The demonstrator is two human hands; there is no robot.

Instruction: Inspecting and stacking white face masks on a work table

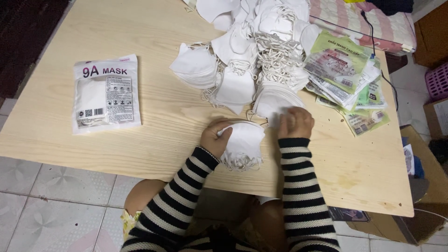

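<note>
My left hand (pixel 214 137) holds a small stack of folded white masks (pixel 245 144) near the front edge of the wooden table (pixel 154 121), their ear loops hanging below. My right hand (pixel 295 122) reaches into the near end of a large pile of white masks (pixel 254 56) and pinches one mask there. The pile spreads across the middle and back of the table. Both arms wear black-and-white striped sleeves.
A filled white mask packet (pixel 106 93) lies flat at the table's left. A heap of empty printed plastic packets (pixel 347 79) sits at the right. A striped cushion (pixel 368 23) and a black cable lie behind. Cardboard boxes (pixel 422 186) stand on the tiled floor at the right.
</note>
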